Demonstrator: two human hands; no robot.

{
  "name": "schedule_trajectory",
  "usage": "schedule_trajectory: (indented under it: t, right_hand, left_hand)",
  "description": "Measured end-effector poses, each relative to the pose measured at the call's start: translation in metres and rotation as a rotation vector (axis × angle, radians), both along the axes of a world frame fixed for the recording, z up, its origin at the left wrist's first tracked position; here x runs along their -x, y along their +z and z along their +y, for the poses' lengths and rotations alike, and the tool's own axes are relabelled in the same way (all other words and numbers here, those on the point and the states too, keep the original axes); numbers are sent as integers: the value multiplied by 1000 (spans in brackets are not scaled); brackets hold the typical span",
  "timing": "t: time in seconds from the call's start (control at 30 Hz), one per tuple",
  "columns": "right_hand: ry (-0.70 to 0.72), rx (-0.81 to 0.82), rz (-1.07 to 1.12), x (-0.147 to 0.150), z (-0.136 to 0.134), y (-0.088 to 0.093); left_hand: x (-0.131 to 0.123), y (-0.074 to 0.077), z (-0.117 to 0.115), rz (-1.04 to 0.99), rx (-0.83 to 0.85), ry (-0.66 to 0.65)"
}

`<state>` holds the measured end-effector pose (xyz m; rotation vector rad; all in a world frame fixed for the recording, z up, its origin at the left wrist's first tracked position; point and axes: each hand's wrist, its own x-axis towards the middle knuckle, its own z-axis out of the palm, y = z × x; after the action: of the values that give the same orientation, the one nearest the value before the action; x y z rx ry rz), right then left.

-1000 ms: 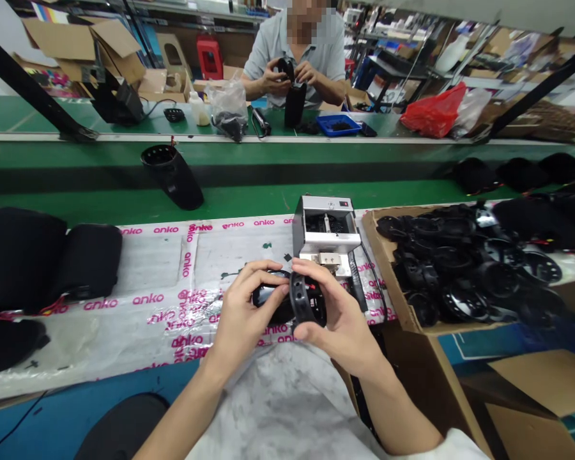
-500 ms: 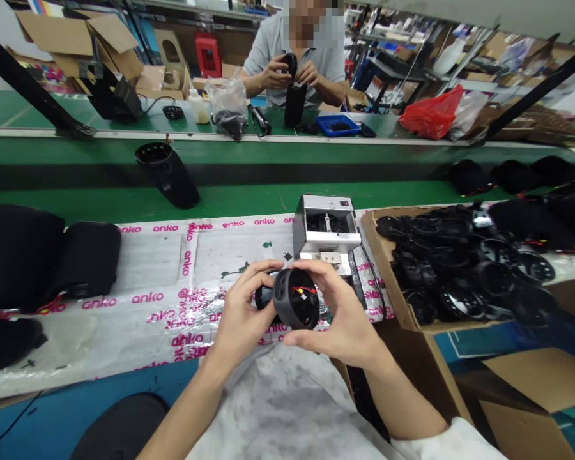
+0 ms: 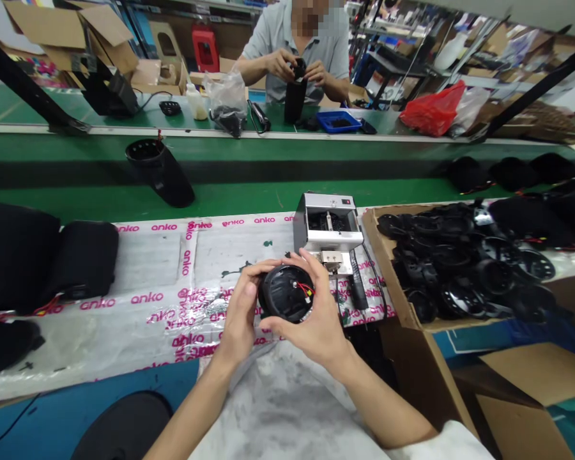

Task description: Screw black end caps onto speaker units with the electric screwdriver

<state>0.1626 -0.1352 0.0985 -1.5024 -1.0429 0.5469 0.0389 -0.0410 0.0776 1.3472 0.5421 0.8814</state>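
Note:
Both my hands hold a round black plastic housing (image 3: 285,294) just above the film-covered table, its open end tilted up towards me. Thin red and yellow wires show inside it. My left hand (image 3: 242,313) cups its left side, and my right hand (image 3: 314,310) wraps its right side and top rim. Any part beneath the housing is hidden by my fingers. Behind my right hand stands a small silver-and-white bench machine (image 3: 328,223).
A cardboard tray (image 3: 388,281) at right holds several black round parts. Black padded pieces (image 3: 84,268) lie at left on the "anko" printed film (image 3: 163,297). A black cylinder (image 3: 160,172) stands on a green shelf. Across the bench, a co-worker (image 3: 294,45) handles a similar black part.
My hands have moved closer together. The black ring has turned its open end upward and now sits over the glossy black piece, which no longer shows separately.

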Motion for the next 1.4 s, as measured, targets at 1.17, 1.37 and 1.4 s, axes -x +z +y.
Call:
schedule_trajectory:
  t: [1.17,1.37,1.4]
  right_hand:
    - [-7,-58,752,-22,6,-21]
    - [-211,-87,638,-4,-1,-21]
    - [-239,-91,611,-1,-3,-20]
  left_hand:
    - [-13,-4,-26,100,-46,248]
    - [-11,-13,-53,128,-125,350]
    - [-14,-15,-54,106,-127,372]
